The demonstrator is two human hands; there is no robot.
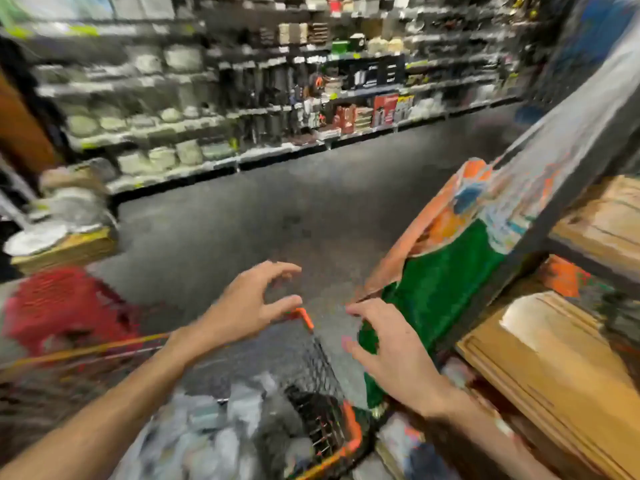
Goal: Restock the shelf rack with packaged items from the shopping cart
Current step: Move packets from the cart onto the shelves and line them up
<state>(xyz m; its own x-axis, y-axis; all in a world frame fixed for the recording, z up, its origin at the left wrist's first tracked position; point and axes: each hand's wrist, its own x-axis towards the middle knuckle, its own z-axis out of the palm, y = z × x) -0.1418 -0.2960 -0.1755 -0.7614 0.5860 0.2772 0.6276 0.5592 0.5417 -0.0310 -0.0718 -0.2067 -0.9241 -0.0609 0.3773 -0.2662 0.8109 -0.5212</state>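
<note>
Blurred by motion throughout. At the bottom centre, a wire shopping cart (349, 441) with an orange rim, heaped with grey plastic-wrapped packaged items (214, 431), too smeared to name more closely.

Above the cart's far corner, the left hand (249, 303), with fingers and thumb apart and curved, gripping nothing, in the air over the dark floor (277, 209).

Just to the right, the right hand (394, 355), likewise splayed, bent and empty, overlapping the lower edge of a green-and-orange package (446, 289). Impossible to tell whether touching it or merely in front of it.

That package upright but tilted, against the dark front post of the shelf rack (568, 188), between cart and rack.

Behind the post, wooden cutting boards (554, 372) stacked on two levels, with a second orange pack (561, 275) tucked between them. Under the right wrist, more blurred packets beside the cart's rim.

To the left, a red basket (65, 306) close by the cart. Past it, a wooden board (76, 251) with white plates (34, 237) on top.

Across the aisle, long shelves (156, 133) of pale bowls and plates, dark utensils and red boxes (384, 109), well apart from both hands.
</note>
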